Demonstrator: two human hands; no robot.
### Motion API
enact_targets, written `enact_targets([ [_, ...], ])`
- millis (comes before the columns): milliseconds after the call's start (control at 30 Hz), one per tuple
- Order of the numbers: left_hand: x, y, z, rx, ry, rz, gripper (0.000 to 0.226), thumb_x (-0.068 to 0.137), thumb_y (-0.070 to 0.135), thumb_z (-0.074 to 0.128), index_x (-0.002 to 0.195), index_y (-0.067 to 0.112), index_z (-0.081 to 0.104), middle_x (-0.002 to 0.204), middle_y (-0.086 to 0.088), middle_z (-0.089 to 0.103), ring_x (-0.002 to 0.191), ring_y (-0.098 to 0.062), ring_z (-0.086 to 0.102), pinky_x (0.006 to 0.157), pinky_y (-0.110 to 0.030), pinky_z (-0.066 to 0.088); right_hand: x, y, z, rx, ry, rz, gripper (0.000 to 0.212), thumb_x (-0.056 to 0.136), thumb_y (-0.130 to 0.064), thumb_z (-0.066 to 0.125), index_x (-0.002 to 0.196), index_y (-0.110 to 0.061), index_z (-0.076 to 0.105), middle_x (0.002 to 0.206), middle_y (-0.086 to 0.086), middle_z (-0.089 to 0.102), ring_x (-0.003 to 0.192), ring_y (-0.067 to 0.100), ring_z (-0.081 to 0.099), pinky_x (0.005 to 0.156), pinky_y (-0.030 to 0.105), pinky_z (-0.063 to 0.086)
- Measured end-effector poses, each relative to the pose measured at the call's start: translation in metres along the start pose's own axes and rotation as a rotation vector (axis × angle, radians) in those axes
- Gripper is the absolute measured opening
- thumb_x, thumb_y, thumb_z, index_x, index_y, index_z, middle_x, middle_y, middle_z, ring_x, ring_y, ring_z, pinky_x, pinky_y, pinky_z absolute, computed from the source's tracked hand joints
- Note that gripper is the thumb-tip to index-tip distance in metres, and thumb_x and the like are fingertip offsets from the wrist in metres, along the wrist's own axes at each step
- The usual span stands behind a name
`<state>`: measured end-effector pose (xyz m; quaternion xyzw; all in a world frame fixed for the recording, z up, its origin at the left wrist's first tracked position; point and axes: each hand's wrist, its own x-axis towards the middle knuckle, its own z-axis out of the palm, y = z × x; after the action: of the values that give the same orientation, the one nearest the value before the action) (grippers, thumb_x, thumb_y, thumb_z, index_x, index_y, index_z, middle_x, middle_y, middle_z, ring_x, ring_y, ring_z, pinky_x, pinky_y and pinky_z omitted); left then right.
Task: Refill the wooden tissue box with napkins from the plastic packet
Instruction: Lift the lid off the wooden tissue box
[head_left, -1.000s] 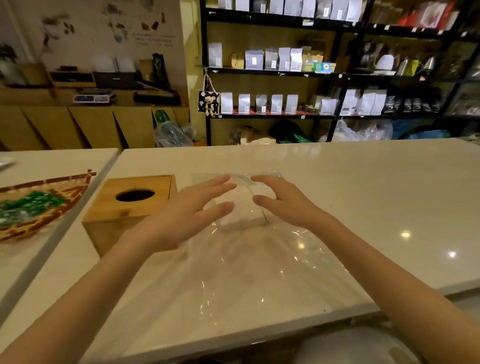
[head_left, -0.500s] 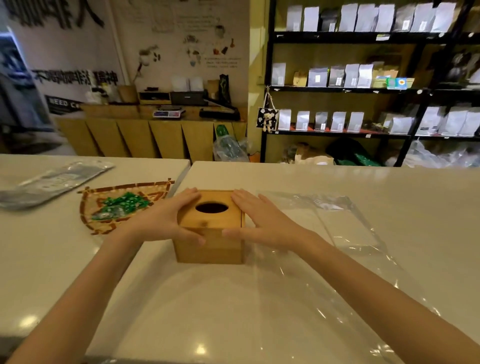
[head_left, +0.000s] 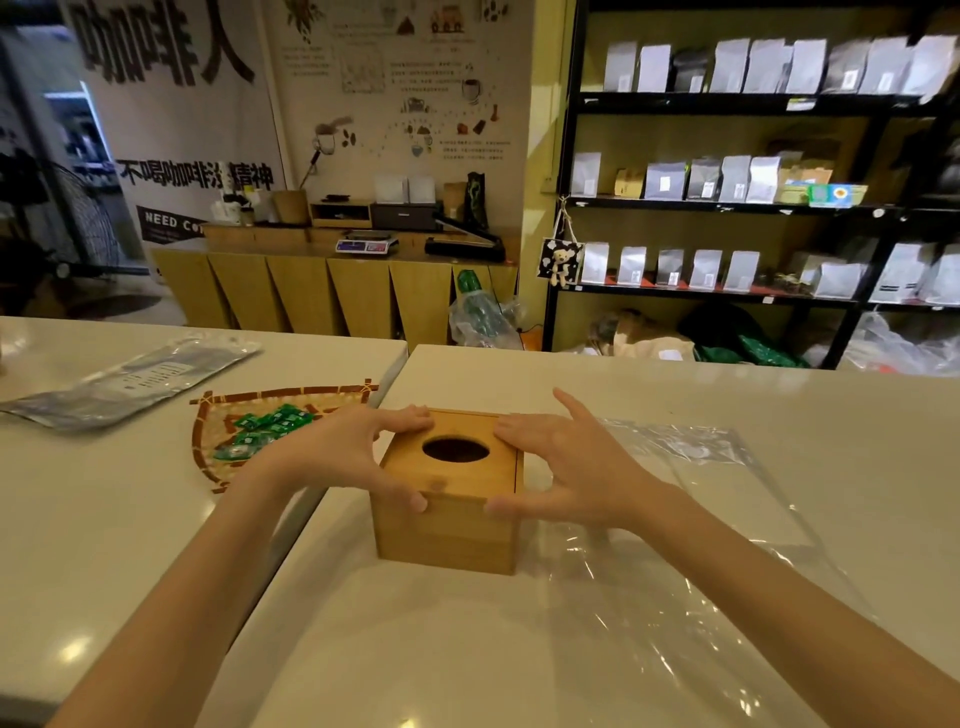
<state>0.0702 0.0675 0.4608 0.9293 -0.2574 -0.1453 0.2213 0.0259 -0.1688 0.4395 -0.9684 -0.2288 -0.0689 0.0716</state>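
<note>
While both hands, left hand (head_left: 358, 457) and right hand (head_left: 566, 467), clasp the wooden box (head_left: 449, 499) near the table's left edge, its hole looks dark, packet (head_left: 691, 519) beside it, refill seemingly pending

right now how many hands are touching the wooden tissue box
2. The left hand grips the left side of the wooden tissue box, fingers on its lid; the right hand grips the right side, thumb at the front corner.
</note>
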Motion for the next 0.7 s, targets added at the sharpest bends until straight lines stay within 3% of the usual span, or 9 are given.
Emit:
enact_targets([
  [133, -0.001, 0.003, -0.001, 0.008, 0.027, 0.017, 0.081, 0.067, 0.042, 0.075, 0.137, 0.035, 0.034, 0.138, 0.020, 0.034, 0.129, -0.009, 0.033, 0.108, -0.030, 0.030, -0.001, -0.003, 0.000, -0.080, 0.042, -0.030, 0.106, 0.057, -0.084, 0.012, 0.141, -0.023, 0.034, 0.149, -0.004, 0.037, 0.138, 0.009, 0.031, 0.116, 0.039, -0.007],
  [267, -0.001, 0.002, -0.003, -0.003, 0.015, 0.036, 0.081, 0.066, 0.048, 0.073, 0.136, 0.034, 0.036, 0.126, 0.024, 0.033, 0.115, -0.003, 0.035, 0.098, -0.024, 0.035, 0.000, -0.004, 0.000, -0.108, 0.066, -0.073, 0.107, 0.059, -0.084, 0.008, 0.137, -0.020, 0.042, 0.144, -0.002, 0.046, 0.134, 0.012, 0.039, 0.117, 0.039, 0.001],
  [333, -0.002, 0.001, -0.006, -0.056, 0.029, 0.040, 0.072, 0.069, 0.047, 0.071, 0.133, 0.032, 0.042, 0.124, 0.021, 0.038, 0.111, -0.004, 0.039, 0.092, -0.020, 0.037, 0.002, -0.004, -0.001, -0.006, 0.098, -0.056, 0.101, 0.062, -0.087, 0.015, 0.131, -0.021, 0.051, 0.136, -0.002, 0.055, 0.127, 0.012, 0.047, 0.114, 0.035, 0.009],
  [400, -0.002, 0.003, -0.010, -0.158, 0.068, 0.030, 0.070, 0.059, 0.067, 0.063, 0.121, 0.036, 0.053, 0.113, 0.022, 0.049, 0.100, -0.002, 0.047, 0.081, -0.014, 0.038, 0.007, -0.003, -0.002, 0.191, 0.159, -0.013, 0.085, 0.067, -0.078, 0.020, 0.117, -0.023, 0.062, 0.117, -0.001, 0.068, 0.111, 0.012, 0.056, 0.106, 0.027, 0.018],
  [467, 0.003, 0.004, -0.010, -0.272, 0.165, 0.022, 0.067, 0.050, 0.081, 0.054, 0.100, 0.038, 0.062, 0.097, 0.021, 0.057, 0.090, 0.001, 0.051, 0.079, -0.014, 0.037, 0.014, -0.002, -0.004, 0.364, 0.241, 0.037, 0.070, 0.071, -0.072, 0.020, 0.087, -0.027, 0.072, 0.080, -0.002, 0.072, 0.081, 0.008, 0.060, 0.091, 0.021, 0.031],
  [533, 0.012, 0.006, -0.005, -0.344, 0.329, -0.021, 0.050, 0.061, 0.078, 0.047, 0.082, 0.035, 0.062, 0.088, 0.012, 0.061, 0.084, -0.004, 0.054, 0.077, -0.019, 0.040, 0.022, -0.002, -0.005, 0.504, 0.341, 0.109, 0.062, 0.079, -0.071, 0.029, 0.048, -0.023, 0.051, 0.046, -0.003, 0.046, 0.048, 0.008, 0.044, 0.062, 0.016, 0.035],
  [600, 0.022, 0.008, 0.003, -0.390, 0.500, -0.037, 0.057, 0.064, 0.078, 0.040, 0.075, 0.028, 0.064, 0.086, -0.003, 0.065, 0.082, -0.014, 0.058, 0.071, -0.026, 0.044, 0.028, -0.003, -0.006, 0.598, 0.394, 0.171, 0.063, 0.084, -0.064, 0.030, 0.043, -0.017, 0.032, 0.044, -0.002, 0.031, 0.044, 0.010, 0.032, 0.054, 0.022, 0.028],
  [667, 0.029, 0.009, 0.009, -0.468, 0.600, 0.008, 0.080, 0.060, 0.084, 0.038, 0.078, 0.013, 0.070, 0.084, -0.010, 0.069, 0.079, -0.018, 0.062, 0.071, -0.031, 0.049, 0.031, -0.004, -0.005, 0.658, 0.435, 0.178, 0.063, 0.082, -0.061, 0.026, 0.047, -0.010, 0.038, 0.049, 0.005, 0.039, 0.050, 0.017, 0.038, 0.059, 0.030, 0.033],
  [700, 0.031, 0.009, 0.010, -0.513, 0.630, 0.028, 0.079, 0.062, 0.081, 0.039, 0.080, 0.011, 0.071, 0.082, -0.009, 0.070, 0.079, -0.018, 0.064, 0.072, -0.031, 0.050, 0.033, -0.004, -0.004, 0.676, 0.449, 0.162, 0.067, 0.083, -0.061, 0.024, 0.055, -0.005, 0.047, 0.055, 0.010, 0.048, 0.056, 0.022, 0.046, 0.063, 0.034, 0.038],
])
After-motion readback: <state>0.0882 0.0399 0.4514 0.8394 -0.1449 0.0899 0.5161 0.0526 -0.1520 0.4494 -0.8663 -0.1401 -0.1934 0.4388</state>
